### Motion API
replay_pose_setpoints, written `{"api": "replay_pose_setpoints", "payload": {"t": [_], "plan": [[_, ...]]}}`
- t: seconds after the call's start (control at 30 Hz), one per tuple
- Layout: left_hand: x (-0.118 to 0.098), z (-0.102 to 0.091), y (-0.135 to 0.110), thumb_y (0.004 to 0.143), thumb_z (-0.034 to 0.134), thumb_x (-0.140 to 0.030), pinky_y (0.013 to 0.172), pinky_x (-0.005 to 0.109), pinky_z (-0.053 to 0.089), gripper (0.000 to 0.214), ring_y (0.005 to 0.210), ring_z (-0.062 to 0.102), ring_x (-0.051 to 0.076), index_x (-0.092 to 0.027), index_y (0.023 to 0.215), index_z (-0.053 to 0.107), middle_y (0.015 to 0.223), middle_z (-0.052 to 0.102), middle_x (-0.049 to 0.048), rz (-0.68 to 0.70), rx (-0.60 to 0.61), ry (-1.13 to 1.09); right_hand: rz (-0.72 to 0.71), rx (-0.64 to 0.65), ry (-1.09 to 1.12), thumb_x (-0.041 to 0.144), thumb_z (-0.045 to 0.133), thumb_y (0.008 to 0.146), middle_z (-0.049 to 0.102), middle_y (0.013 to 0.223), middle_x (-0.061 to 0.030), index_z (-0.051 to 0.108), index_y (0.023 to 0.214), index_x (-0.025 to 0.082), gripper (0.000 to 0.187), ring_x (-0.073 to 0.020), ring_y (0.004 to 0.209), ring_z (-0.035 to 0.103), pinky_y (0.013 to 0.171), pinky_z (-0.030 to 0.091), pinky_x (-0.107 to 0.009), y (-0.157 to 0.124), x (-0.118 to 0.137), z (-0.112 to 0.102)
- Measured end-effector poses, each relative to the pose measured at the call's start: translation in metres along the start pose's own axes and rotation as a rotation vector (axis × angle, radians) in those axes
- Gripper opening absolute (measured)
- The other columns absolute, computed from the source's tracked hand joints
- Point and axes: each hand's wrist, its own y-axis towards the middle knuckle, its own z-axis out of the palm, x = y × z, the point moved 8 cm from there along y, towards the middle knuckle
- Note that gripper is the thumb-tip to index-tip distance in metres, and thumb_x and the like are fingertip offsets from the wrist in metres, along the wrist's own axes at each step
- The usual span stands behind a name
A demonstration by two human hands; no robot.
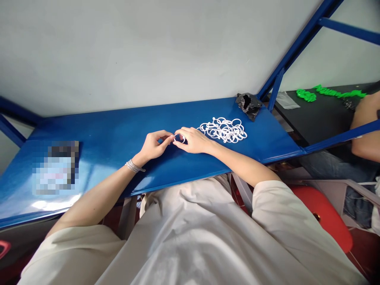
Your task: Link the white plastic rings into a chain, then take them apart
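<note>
Over the middle of the blue bench (118, 126), both hands meet at one small white ring (184, 139). The left hand (154, 145) is narrow, with its thumb and fingertips pinched at the left side of this ring. The right hand (192, 141) holds the ring from the other side, between thumb and curved fingers. Just beside the right hand, a loose pile of white rings (228, 132) lies directly on the bench, in no container. Behind the pile, near the far right corner, stands a crumpled black bag (253, 107). Its mouth is open, but the inside is dark and I cannot tell what it contains. Beyond the blue frame (276, 89), a clear bag (286, 100) lies flat near bright green pieces (306, 95); its content is also unclear.
</note>
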Motion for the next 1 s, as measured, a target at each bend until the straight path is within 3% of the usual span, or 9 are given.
{"api": "replay_pose_setpoints", "payload": {"t": [0.17,0.3,0.5,0.63,0.77,1.0], "plan": [[0.008,0.012,-0.002,0.081,0.080,-0.069,0.064,0.028,0.056,0.055,0.066,0.067,0.016,-0.015,0.092,0.073,0.078,0.074,0.0066,-0.114,0.012,-0.384,0.002,-0.010,0.020,0.044,0.071,0.101,0.075,0.106,-0.0088,0.065,0.118,0.018,0.032,-0.0253,0.096,0.069,0.093,0.045,-0.038,0.001,-0.002,0.002],[0.010,0.019,-0.001,0.080,0.085,-0.065,0.058,0.025,0.054,0.054,0.060,0.062,0.012,-0.015,0.096,0.070,0.078,0.072,0.0049,-0.116,0.024,-0.491,-0.009,-0.046,0.037,0.041,0.071,0.101,0.076,0.108,-0.0098,0.068,0.111,0.018,0.025,-0.0265,0.099,0.067,0.094,0.044,-0.039,0.002,-0.006,-0.002],[0.011,0.025,-0.003,0.089,0.075,-0.067,0.053,0.023,0.049,0.053,0.057,0.059,0.011,-0.016,0.100,0.067,0.077,0.069,0.0045,-0.063,0.112,-0.424,-0.067,-0.121,0.009,0.030,0.062,0.105,0.072,0.113,-0.0125,0.073,0.090,0.018,0.022,-0.0261,0.101,0.059,0.095,0.041,-0.042,-0.001,0.000,-0.013],[0.003,0.027,-0.008,0.097,0.067,-0.060,0.054,0.022,0.045,0.044,0.059,0.056,0.011,-0.016,0.100,0.066,0.076,0.068,0.0034,0.004,0.195,-0.269,0.044,0.041,0.265,0.027,0.059,0.104,0.070,0.092,-0.0064,0.068,0.087,0.016,0.023,-0.0154,0.073,0.056,0.076,0.042,-0.032,-0.002,-0.005,-0.001],[0.000,0.030,-0.011,0.100,0.063,-0.053,0.056,0.023,0.040,0.037,0.061,0.050,0.011,-0.016,0.095,0.064,0.081,0.068,0.0045,0.021,0.275,-0.229,0.140,0.217,0.467,0.033,0.057,0.102,0.067,0.078,-0.0017,0.063,0.085,0.017,0.024,-0.0127,0.067,0.054,0.067,0.037,-0.028,-0.004,-0.007,0.011],[-0.009,0.037,-0.011,0.091,0.068,-0.040,0.059,0.024,0.035,0.028,0.063,0.040,0.011,-0.017,0.080,0.055,0.070,0.051,-0.0023,0.081,0.369,-0.205,-0.014,0.231,0.462,0.040,0.064,0.093,0.039,0.062,0.0055,0.039,0.065,0.021,0.042,-0.0095,0.060,0.032,0.061,0.027,-0.028,-0.006,0.007,0.008]]}}
